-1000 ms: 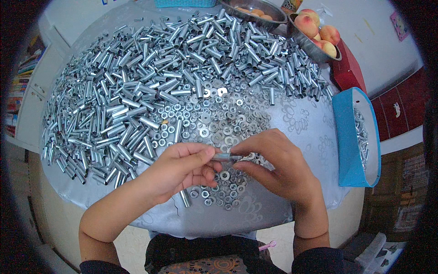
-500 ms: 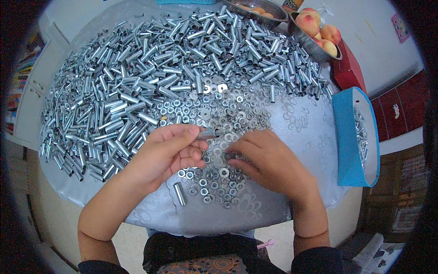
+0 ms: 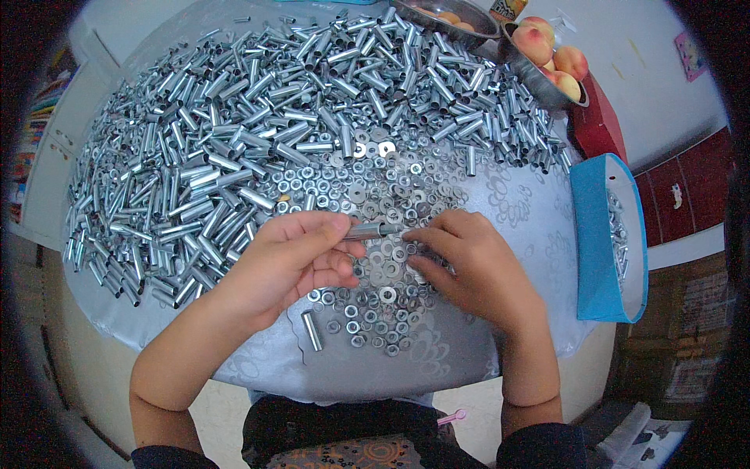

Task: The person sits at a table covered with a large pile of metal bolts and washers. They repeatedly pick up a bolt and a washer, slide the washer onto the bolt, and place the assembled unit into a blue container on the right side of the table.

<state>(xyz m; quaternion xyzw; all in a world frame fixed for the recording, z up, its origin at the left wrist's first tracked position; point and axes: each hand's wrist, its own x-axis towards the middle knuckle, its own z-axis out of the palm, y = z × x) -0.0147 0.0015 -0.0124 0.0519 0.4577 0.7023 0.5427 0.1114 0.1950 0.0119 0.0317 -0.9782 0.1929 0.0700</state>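
Between the thumb and fingers of my left hand is a shiny metal sleeve, held level. A thinner rod-like end sticks out of its right side. My right hand is just right of that end, index fingertip close to it. Its thumb and index finger are apart, and I see nothing held between them. Below both hands lie loose nuts and flat washers. One separate metal sleeve rests near the front edge, beside a thin dark thread.
A big heap of metal sleeves covers the table's far and left parts. To the right stands a blue fabric bin with small metal parts inside. Peaches fill a metal bowl by a red box at the back right.
My right hand has moved from over the washers to the sleeve's right end, its fingers opening apart. The thin end now shows sticking out of the sleeve; my left hand keeps its grip.
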